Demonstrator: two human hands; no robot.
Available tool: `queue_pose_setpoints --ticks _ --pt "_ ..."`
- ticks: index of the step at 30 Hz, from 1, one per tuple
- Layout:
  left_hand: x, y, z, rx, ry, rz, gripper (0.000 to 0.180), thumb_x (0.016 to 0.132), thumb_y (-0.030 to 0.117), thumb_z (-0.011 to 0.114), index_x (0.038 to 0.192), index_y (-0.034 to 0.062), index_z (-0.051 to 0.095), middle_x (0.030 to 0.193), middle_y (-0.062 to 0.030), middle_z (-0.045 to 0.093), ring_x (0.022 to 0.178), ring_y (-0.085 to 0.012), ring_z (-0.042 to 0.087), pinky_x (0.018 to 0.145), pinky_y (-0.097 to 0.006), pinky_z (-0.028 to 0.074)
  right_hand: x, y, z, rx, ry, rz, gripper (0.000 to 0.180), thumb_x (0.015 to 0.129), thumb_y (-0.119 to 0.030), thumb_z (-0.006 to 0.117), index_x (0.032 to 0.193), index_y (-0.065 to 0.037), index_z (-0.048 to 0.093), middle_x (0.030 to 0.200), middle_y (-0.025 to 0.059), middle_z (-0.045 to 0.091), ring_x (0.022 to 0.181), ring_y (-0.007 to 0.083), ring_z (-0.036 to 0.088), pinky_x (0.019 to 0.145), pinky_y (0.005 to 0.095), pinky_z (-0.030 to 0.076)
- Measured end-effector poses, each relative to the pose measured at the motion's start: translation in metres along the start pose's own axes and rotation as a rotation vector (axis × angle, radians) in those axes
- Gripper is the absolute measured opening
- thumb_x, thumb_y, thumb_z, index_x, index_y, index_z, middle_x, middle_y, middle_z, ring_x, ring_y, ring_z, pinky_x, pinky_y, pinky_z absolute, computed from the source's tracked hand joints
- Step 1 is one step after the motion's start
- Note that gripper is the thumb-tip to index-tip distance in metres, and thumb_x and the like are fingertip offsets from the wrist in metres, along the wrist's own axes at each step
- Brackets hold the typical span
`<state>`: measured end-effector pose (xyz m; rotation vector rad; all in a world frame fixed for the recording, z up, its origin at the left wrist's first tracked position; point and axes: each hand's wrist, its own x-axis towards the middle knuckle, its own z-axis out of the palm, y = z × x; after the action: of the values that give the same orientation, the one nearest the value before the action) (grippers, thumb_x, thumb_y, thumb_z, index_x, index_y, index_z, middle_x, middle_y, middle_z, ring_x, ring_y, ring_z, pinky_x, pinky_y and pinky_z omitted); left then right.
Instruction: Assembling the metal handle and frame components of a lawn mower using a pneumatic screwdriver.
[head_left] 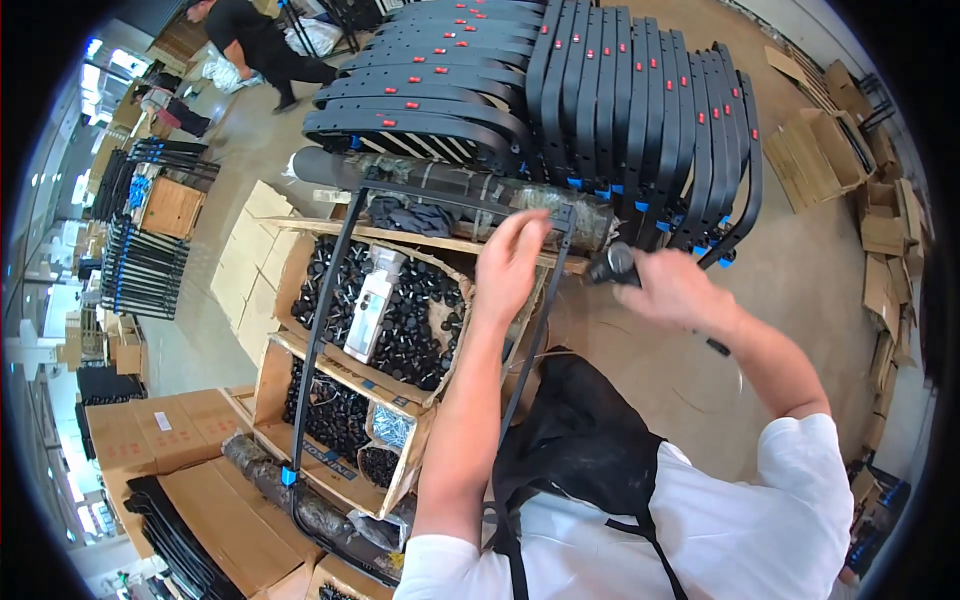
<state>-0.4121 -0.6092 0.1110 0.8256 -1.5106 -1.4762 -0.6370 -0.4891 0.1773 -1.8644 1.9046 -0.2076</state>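
Note:
A dark metal tube frame [327, 300] stands in front of me over open boxes. At its far right corner my left hand [512, 265] has its fingers closed at the crossbar; the hand hides part of the bar and whatever small part may be between the fingertips. My right hand [672, 288], to the right of that corner, is wrapped around the handle of a black mallet [614, 264]. The mallet's round head points toward the frame and is apart from it. A blue clip [289, 476] sits on the frame's near left leg.
Boxes below the frame hold black plastic-headed parts [405, 345] and silver screws [391, 426]; a phone-like device [371, 305] lies on top. Curved dark frames [640, 110] are stacked ahead. Cartons [815, 160] line the right. A person in black [255, 45] is far left.

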Motion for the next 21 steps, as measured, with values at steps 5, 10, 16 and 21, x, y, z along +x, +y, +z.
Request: queue_pose_setpoints --ticks 5,10,16,21 --pt "0.047 0.026 0.052 -0.328 -0.409 -0.085 0.045 0.113 0.038 0.051 0.132 0.0007 0.066 0.126 -0.0086 0.069 0.122 -0.0179 0.058 0.110 -0.035 0.041 0.050 -0.015 -0.043 0.017 -0.054 0.065 0.040 0.088 -0.033 0.064 0.093 0.006 0.069 0.078 0.0265 0.071 0.078 0.0457 0.072 0.074 0.0527 0.058" --pt "0.057 0.007 0.061 -0.361 -0.325 -0.119 0.038 0.110 0.037 0.058 0.126 0.0038 0.067 0.120 -0.0028 0.066 0.117 -0.0136 0.054 0.107 -0.031 0.038 0.072 -0.014 -0.049 -0.043 -0.176 0.144 0.043 0.087 -0.035 0.064 0.092 0.007 0.071 0.079 0.0275 0.071 0.079 0.0434 0.073 0.075 0.0523 0.058" --pt "0.057 0.007 0.060 -0.345 -0.276 -0.108 0.023 0.105 0.025 0.066 0.119 0.0058 0.070 0.114 0.0009 0.066 0.108 -0.0080 0.055 0.095 -0.029 0.048 0.071 -0.016 -0.048 -0.047 -0.093 0.061 0.046 0.089 -0.038 0.066 0.100 0.006 0.071 0.090 0.0282 0.074 0.090 0.0453 0.073 0.079 0.0532 0.058" --pt "0.055 0.009 0.066 -0.221 -0.221 0.008 0.023 0.106 0.021 0.065 0.120 0.0043 0.070 0.111 -0.0002 0.066 0.106 -0.0088 0.058 0.093 -0.029 0.049 0.062 -0.022 -0.052 0.079 -0.032 0.092 0.044 0.088 -0.035 0.071 0.101 0.008 0.070 0.088 0.0286 0.073 0.089 0.0461 0.073 0.078 0.0522 0.056"
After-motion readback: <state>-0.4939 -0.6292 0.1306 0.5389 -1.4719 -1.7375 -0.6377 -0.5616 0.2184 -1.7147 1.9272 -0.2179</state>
